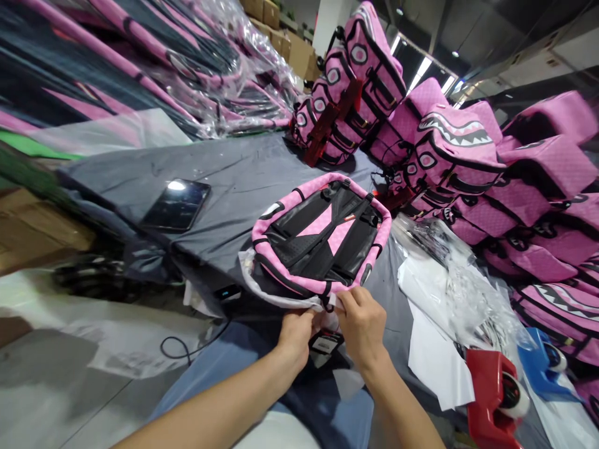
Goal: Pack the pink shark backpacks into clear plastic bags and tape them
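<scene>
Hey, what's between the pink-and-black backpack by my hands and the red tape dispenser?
In the head view, gray cloth, then white sheets, lie between the pink-and-black backpack and the red tape dispenser.

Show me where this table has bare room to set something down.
The widest bare patch of grey cloth lies between the dark tablet and the pink-and-black backpack, reaching back toward the plastic-wrapped bags. A narrower strip lies between that backpack and the white sheets. The right is crowded: stacked pink backpacks, loose plastic.

Left grip (296, 337), right grip (362, 317) pinch white plastic (282, 301) along pink backpack (322, 237).
</scene>
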Demonstrator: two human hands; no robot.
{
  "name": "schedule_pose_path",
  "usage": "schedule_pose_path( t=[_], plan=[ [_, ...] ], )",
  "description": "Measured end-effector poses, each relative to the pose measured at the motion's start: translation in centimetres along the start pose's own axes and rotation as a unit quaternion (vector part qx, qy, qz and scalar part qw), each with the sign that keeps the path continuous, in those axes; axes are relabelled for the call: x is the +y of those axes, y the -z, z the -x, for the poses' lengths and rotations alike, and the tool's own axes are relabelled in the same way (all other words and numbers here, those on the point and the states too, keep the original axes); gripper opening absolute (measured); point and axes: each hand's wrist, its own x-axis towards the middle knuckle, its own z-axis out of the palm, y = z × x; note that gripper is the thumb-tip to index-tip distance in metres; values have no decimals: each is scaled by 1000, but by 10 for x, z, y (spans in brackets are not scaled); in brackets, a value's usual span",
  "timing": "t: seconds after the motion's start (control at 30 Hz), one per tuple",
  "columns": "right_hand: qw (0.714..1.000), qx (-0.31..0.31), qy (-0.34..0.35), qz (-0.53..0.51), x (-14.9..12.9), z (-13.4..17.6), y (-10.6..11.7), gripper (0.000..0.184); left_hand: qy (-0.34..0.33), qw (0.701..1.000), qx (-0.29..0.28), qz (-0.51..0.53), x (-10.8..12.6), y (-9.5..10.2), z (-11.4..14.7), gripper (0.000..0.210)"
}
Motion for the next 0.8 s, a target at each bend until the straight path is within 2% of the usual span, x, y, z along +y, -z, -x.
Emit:
schedule_pose_path(
  t=[0.2,0.33,0.57,0.67,0.8],
  plan=[
    [1000,-20,15,-13,-29,12,-16,27,34,998,-24,49,7,9,10,34],
    [1000,-13,2,-19,-36,30,-24,16,29,996,-55,60,12,13,14,34],
    [996,-32,8,-82,-37,48,-18,32,22,995,-83,52,9,18,16,36],
    [991,-19,-17,-130,-37,50,-19,34,3,998,-57,36,5,16,13,37],
    [982,38,-45,-177,-36,45,-20,22,-23,1000,-12,-17,-4,14,5,37]
  ],
)
